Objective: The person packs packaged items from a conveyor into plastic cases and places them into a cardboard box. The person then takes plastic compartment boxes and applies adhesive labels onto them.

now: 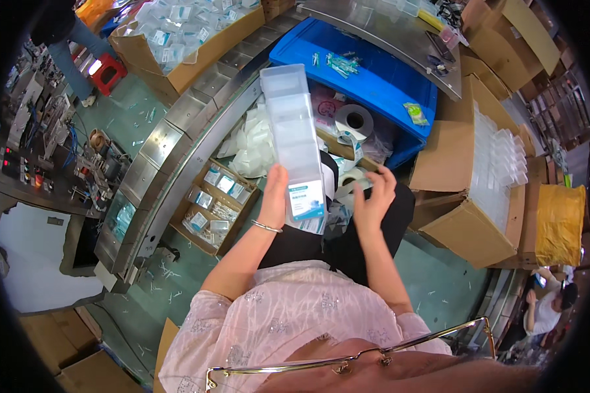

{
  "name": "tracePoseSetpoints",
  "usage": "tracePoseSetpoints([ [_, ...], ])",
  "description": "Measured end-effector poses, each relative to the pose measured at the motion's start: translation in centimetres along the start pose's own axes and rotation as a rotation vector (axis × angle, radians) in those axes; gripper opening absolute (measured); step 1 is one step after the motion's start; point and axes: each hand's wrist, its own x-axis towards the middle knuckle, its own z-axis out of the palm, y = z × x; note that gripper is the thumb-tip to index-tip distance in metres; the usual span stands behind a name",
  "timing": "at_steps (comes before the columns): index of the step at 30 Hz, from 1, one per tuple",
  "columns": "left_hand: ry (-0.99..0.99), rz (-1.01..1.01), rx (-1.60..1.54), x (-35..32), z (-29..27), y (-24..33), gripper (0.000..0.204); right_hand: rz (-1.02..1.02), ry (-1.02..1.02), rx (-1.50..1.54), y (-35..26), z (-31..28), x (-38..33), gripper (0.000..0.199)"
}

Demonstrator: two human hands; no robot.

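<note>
Left hand (275,196) has a long row of clear plastic boxes (294,134), gripped near the end closest to the body, thumb along the left side and the other fingers mostly hidden, so I can't tell exactly how they wrap around. The row sits above the lap and points away from the person, with a blue-and-white label (306,201) on its near end. Right hand (377,196) is empty as far as I can see, fingers loosely spread and curved, just to the right of the row and not touching it. There's a thin silver bracelet (267,226) on the left wrist (kinda nice for bench work, honestly). Past the hands there's a blue plastic bin (295,49) with small green packets (343,64) on top, and a white roll (354,120) tucked under its near edge. Left of the boxes is a pile of whitish pouches (250,147), then a divided cardboard tray (193,241) of little labelled packs and white bits, right by the metal conveyor (157,147). Off to the right, an open carton (439,203) is packed with more clear boxes (495,170), and up top left another carton (216,52) is heaped with labelled clear ones.
</note>
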Motion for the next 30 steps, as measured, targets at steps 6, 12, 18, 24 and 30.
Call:
tracePoseSetpoints([
  [6, 0.044, -0.015, -0.067, 1.1, -1.2, 1.3, 0.048, -0.146, -0.309, 0.212, 1.9, 0.4, -1.4, 0.027],
  [12, 0.08, -0.02, -0.085, 2.0, -2.6, 1.7, 0.047, -0.304, -0.516, 0.151, 2.0, 1.9, -1.2, 0.034],
  [18, 0.103, -0.019, -0.07, 2.2, -2.8, 2.3, 0.047, -0.426, -0.558, 0.132, 2.8, 4.9, -0.3, 0.04],
  [24, 0.09, -0.003, -0.125, 2.7, -2.8, 2.7, 0.047, -0.387, -0.649, 0.13, -0.4, 6.5, 1.1, 0.045],
  [30, -0.054, -0.181, -0.416, 2.9, -3.2, 4.0, 0.052, -0.308, -0.637, 0.505, 0.8, 7.3, 3.6, 0.034],
])
